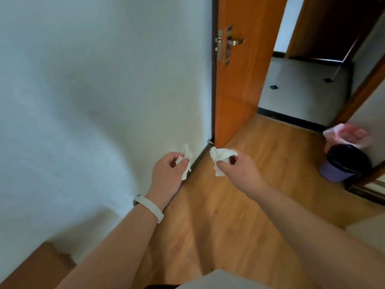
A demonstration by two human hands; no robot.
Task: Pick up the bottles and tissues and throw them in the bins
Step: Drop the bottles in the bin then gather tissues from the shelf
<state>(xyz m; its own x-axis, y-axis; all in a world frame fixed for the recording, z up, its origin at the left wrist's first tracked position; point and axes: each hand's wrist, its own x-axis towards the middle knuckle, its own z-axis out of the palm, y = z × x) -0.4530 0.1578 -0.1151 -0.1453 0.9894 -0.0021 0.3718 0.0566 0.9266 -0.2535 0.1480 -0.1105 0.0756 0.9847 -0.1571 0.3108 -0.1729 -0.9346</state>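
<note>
while both arms reach out across the middle of the frame, each of the hands has a white tissue in it. the left hand (166,170), just left of centre, has its fingers curled in and pinches a thin tissue (186,161) that sticks up above the knuckles and dangles below them, right in front of the white wall (93,90). a pale wristband (150,207) sits on that wrist. the right hand (239,167), just right of centre, grips a crumpled tissue (220,156) between thumb and curled fingers, held over the wood floor (229,205). the two tissues are near each other but apart, with the dark skirting strip (200,156) showing in the gap between them.

over at the right edge of the frame, a purple bin (335,174) with a black liner stands on the wood floor, well apart from both hands. a pink and white plastic bag (348,133) sits just behind it, whether touching it i cannot tell. an orange door (245,80) stands open at upper centre, its metal handle (235,42) pointing right, and pale tiled floor (302,94) shows through the doorway in the upper right.
</note>
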